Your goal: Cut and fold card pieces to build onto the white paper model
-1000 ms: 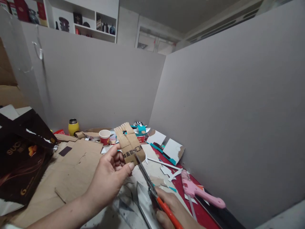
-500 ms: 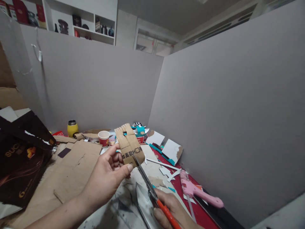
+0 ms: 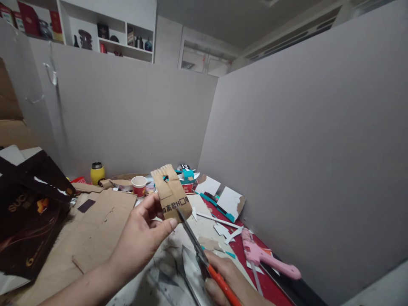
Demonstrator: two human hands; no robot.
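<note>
My left hand grips a small brown cardboard piece between thumb and fingers, above the table. Black printed characters run across its lower part; near its slit upper edge is a small hole. My right hand is wrapped around the orange handles of a pair of scissors. The scissors point up and left, and a blade tip lies over the lower part of the cardboard, just below the printing. Whether the blades are closed on the cardboard I cannot tell.
Flat cardboard and a dark printed box lie at left. Behind stand a yellow bottle and a paper cup. A pink glue gun and white and teal scraps are at right, beside a grey partition.
The cardboard piece has shifted slightly left in view, and the scissor tip has moved a little left with it. Both hands keep their grips.
</note>
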